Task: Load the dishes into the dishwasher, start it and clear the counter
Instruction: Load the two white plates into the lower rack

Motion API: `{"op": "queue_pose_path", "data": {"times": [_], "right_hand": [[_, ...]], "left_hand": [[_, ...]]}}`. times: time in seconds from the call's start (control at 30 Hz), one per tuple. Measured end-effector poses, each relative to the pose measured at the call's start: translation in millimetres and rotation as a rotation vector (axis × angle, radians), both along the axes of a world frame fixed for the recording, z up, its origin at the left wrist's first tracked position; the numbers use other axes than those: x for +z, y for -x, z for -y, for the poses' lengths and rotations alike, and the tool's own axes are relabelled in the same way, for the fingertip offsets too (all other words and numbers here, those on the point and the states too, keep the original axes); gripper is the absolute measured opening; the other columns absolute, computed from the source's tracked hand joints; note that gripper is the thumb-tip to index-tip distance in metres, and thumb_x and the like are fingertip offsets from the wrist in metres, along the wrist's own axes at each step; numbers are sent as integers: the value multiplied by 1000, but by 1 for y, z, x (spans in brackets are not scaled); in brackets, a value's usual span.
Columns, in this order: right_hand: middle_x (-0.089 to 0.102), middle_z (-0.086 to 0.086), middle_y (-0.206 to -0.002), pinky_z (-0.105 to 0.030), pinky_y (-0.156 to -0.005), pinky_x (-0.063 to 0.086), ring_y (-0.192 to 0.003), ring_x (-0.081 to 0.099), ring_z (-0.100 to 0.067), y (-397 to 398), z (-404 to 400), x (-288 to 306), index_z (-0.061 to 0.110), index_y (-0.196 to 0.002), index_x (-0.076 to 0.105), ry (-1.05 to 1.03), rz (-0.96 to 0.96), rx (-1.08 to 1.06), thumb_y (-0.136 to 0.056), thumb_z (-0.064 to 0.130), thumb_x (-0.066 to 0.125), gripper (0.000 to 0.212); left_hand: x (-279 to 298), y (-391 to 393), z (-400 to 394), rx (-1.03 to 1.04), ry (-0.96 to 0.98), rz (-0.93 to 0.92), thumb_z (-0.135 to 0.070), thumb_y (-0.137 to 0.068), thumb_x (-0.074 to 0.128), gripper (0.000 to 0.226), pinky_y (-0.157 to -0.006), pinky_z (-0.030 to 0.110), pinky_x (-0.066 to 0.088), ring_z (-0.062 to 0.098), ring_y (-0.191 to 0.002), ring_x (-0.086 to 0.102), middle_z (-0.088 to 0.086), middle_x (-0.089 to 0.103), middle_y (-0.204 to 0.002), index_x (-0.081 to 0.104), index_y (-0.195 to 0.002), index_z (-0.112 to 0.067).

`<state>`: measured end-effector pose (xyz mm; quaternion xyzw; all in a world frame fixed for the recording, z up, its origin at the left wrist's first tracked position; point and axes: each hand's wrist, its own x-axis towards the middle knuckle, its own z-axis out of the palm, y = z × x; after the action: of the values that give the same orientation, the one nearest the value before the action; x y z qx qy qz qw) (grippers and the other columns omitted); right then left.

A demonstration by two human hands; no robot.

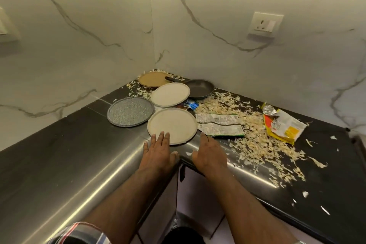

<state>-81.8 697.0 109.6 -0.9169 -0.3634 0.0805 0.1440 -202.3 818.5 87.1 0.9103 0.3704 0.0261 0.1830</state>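
**At the counter corner, hands reach for the near plate**

At the counter's inner corner, the left hand [158,150] lies flat with fingers straight and slightly spread, its tips on the near rim of the near plate [172,125]. The right hand [208,154] rests just beside that rim on the counter [69,154], fingers loosely extended; neither holds anything. Behind sit a speckled plate [130,111], a second pale plate [170,94], a tan plate [153,79] and a pan [200,88]. Wrappers [219,124] and pale shreds [257,136] litter the right side.

The plate looks stiff, breakable and fairly flat, so it probably offers little edge to grasp. Sliding it over the counter edge, then gripping opposite rims, seems the safest hold.
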Motion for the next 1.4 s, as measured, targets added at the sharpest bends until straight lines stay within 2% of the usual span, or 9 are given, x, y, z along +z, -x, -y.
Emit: {"op": "queue_pose_path", "data": {"times": [0.4,0.57,0.77,0.97,1.0,1.07,1.13,1.23,1.4], "right_hand": [[61,-10,-121,-39,-88,52,-109,58,-29,-80,-90,-24,13,-125,53,-61,-201,-70,-86,27,59,43],[63,-8,-125,-37,-92,50,-113,59,-26,-121,-134,-19,13,-129,56,-115,-271,-62,-88,29,62,45],[65,-11,-125,-34,-92,45,-115,60,-31,-160,-190,-16,7,-134,58,-308,-535,-183,-85,24,68,53],[66,-9,-119,-46,-94,55,-105,66,-26,-188,-240,-32,10,-139,53,-539,-811,-318,-75,27,76,70],[66,-8,-111,-42,-92,55,-98,65,-23,-190,-246,-35,10,-134,56,-568,-854,-331,-73,27,77,67],[64,-9,-94,-41,-82,58,-81,62,-22,-193,-254,-36,12,-101,61,-610,-903,-366,-75,23,77,33],[68,-11,-85,-42,-80,62,-80,69,-26,-196,-260,-37,12,-82,58,-624,-930,-421,-85,16,76,18],[69,-11,-90,-34,-70,62,-86,73,-24,-199,-269,-38,10,-92,63,-640,-1029,-504,-89,14,74,13],[72,-13,-97,-29,-60,59,-83,72,-22,-198,-277,-43,6,-117,66,-694,-1153,-547,-92,16,73,28]], "left_hand": [[-28,-72,-87,54,69,5,-48,-101,44,75,-124,52,2,27,-155,-1,1,4,-169,8,-161,-20],[-25,-101,-117,125,64,7,-48,-101,44,74,-124,52,5,28,-155,1,2,7,-168,10,-160,-20],[-27,-137,-144,156,58,18,-47,-102,44,72,-124,50,4,27,-155,1,3,8,-168,12,-160,-19],[-30,-154,-163,160,70,29,-45,-103,44,72,-124,51,4,27,-155,0,2,6,-169,9,-161,-20],[-31,-155,-165,160,70,35,-44,-103,44,72,-124,51,4,27,-155,0,2,6,-169,9,-161,-20],[-32,-158,-169,155,85,45,-44,-103,45,72,-124,50,5,27,-155,0,2,5,-169,8,-161,-20],[-34,-160,-172,147,113,55,-43,-103,45,73,-124,50,7,27,-155,2,2,5,-169,8,-161,-20],[-37,-161,-175,134,142,64,-43,-103,45,73,-124,51,9,25,-155,4,1,5,-169,7,-161,-21],[-39,-160,-176,136,135,122,-41,-102,47,72,-123,50,10,21,-154,8,1,8,-168,9,-160,-22]]}}
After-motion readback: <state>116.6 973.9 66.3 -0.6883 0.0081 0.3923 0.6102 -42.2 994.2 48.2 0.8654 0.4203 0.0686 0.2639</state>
